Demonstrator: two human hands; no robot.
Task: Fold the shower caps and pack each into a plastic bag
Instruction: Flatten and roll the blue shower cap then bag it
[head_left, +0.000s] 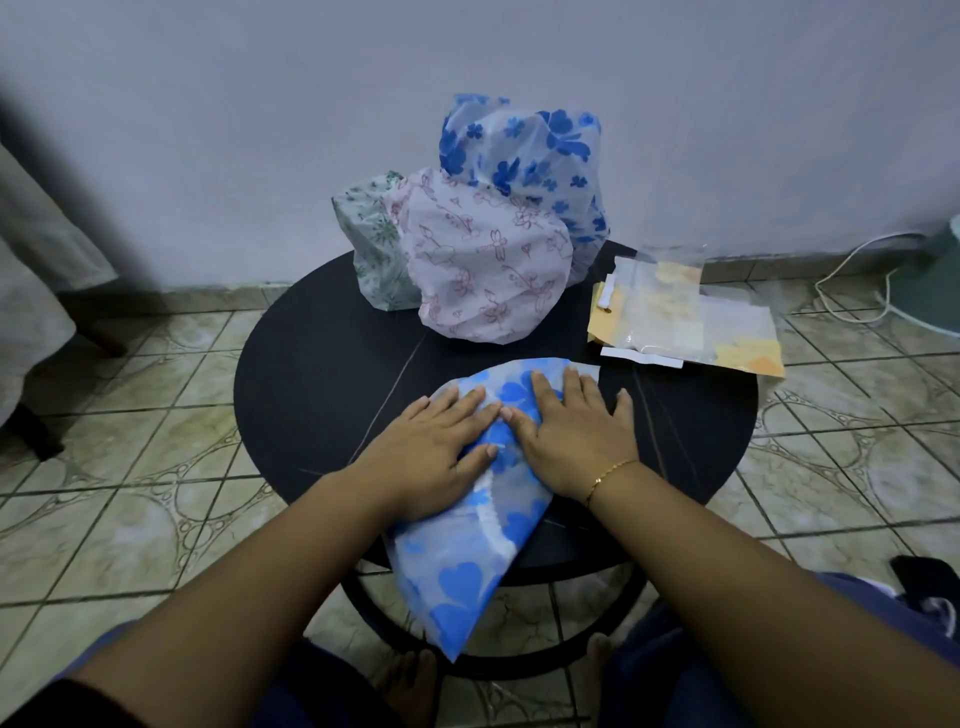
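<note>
We're sitting at a small round black table (311, 374) on a patterned tile floor (156, 364), pale wall (260, 130) behind, a white cable (852, 291) trailing at 3 o'clock. At the table's 12 o'clock three puffy shower caps bunch together: green print (371, 249), pink floral (483, 270), dark blue floral (524, 150). Plastic bags (691, 322) lie stacked at 2 o'clock. The light-blue heart-print shower cap (462, 566) is folded into a wedge at 6 o'clock, its point hanging over the table's edge. Our left hand (436, 457) and right hand (566, 436) both press flat on it, fingers straight.
</note>
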